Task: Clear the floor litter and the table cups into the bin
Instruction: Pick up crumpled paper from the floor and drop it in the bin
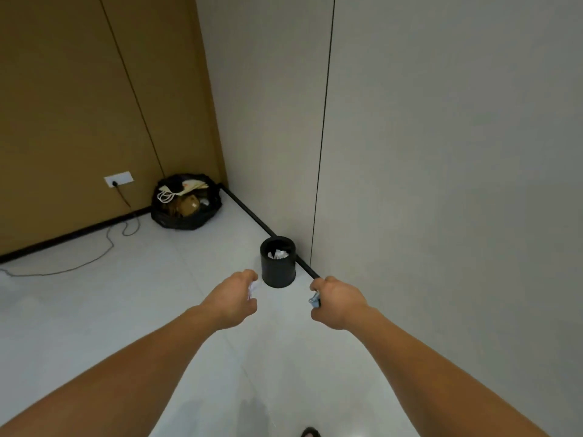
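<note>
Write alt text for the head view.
The left hand holds a white scrap and the right hand a grey scrap, both held out toward a small black bin holding white litter, beside the wall. A full black rubbish bag sits in the corner.
</note>
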A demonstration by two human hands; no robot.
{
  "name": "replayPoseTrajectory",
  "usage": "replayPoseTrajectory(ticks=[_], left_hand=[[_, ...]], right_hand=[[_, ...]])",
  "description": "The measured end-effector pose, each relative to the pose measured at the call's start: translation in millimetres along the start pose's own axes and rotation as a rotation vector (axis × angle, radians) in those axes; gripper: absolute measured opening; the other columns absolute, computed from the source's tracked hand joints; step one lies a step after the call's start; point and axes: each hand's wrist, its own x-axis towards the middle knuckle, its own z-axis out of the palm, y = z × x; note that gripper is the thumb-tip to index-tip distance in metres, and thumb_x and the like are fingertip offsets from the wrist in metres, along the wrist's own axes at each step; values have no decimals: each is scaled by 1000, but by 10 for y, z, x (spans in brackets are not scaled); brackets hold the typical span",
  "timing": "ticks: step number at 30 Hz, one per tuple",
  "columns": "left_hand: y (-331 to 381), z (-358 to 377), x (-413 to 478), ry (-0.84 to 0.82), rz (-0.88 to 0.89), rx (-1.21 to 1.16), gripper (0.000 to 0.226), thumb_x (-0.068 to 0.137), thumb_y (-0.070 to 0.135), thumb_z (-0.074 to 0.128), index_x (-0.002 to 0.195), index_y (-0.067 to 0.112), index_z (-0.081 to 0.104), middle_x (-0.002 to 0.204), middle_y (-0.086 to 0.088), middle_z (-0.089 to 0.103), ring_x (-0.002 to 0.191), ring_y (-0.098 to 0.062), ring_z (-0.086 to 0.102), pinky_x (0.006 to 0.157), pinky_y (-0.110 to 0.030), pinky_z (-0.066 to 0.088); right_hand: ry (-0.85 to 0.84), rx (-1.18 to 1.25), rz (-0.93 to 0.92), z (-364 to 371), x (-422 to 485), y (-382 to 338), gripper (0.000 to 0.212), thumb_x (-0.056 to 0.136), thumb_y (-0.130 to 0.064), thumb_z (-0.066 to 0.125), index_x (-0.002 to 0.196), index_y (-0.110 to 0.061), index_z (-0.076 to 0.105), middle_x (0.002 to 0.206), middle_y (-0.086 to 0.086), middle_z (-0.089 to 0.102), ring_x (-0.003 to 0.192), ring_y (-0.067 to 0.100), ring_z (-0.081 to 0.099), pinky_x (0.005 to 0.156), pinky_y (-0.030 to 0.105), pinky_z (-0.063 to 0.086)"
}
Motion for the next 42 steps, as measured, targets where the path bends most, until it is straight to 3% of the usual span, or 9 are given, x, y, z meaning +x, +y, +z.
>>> replayPoseTrajectory(ticks=[3, 8, 12, 16, 21, 34, 39, 42], left_hand=[[-92, -310, 393, -3, -51, 15, 54, 90, 16, 58, 140, 15, 38, 140, -5, 49, 114, -19, 55, 85, -22, 41], [-108, -685, 1124, 63, -87, 10, 56, 89, 15, 59, 141, 13, 37, 142, -8, 47, 119, -23, 53, 91, -26, 44], [-101, -750, 1642, 40, -81, 27, 57, 89, 16, 61, 140, 13, 37, 138, -9, 49, 117, -23, 53, 88, -24, 41], [-190, -763, 2209, 10, -88, 10, 57, 89, 18, 62, 141, 15, 38, 139, -8, 48, 117, -25, 53, 96, -31, 46], [-510, -864, 3002, -40, -64, -10, 57, 88, 20, 64, 139, 17, 39, 139, -8, 49, 117, -24, 54, 100, -37, 46], [-1103, -1372, 5285, -195, 71, 20, 60, 85, 27, 68, 137, 17, 41, 128, -8, 54, 112, -26, 55, 97, -39, 45], [-1139, -1129, 6153, -261, 71, 20, 43, 86, 25, 65, 125, 14, 50, 120, -7, 59, 105, -25, 57, 92, -38, 48], [-1233, -955, 6610, -289, -15, -9, 28, 89, 21, 60, 115, 13, 55, 114, -9, 63, 102, -25, 59, 88, -35, 48]], right_hand=[[-3, 11, -46, -174, 549, -89, 56, 85, -32, 59, 137, -25, 43, 131, 4, 47, 111, 28, 56, 91, 37, 48], [-8, 17, -116, -460, 1343, -129, 55, 86, -31, 59, 138, -23, 43, 136, 5, 46, 113, 29, 55, 93, 39, 48], [-30, -1, -127, -618, 1824, -140, 55, 88, -32, 59, 139, -21, 43, 138, 6, 46, 116, 30, 54, 95, 40, 48], [-46, -4, -129, -684, 2337, -134, 55, 88, -33, 58, 140, -22, 42, 136, 7, 47, 115, 31, 54, 95, 39, 47], [-97, 4, -74, -663, 3062, -195, 61, 89, -35, 57, 146, -26, 37, 142, 7, 43, 121, 30, 52, 97, 38, 45], [-106, 119, 135, -818, 4933, -396, 58, 88, -34, 60, 142, -25, 41, 131, 8, 50, 114, 29, 56, 96, 35, 47], [-134, 160, 170, -824, 5868, -51, 59, 87, -33, 62, 140, -21, 41, 132, 7, 50, 116, 28, 55, 93, 32, 45], [-224, 174, 151, -711, 6414, 174, 58, 87, -31, 63, 139, -19, 41, 134, 8, 49, 117, 28, 54, 94, 32, 46]])
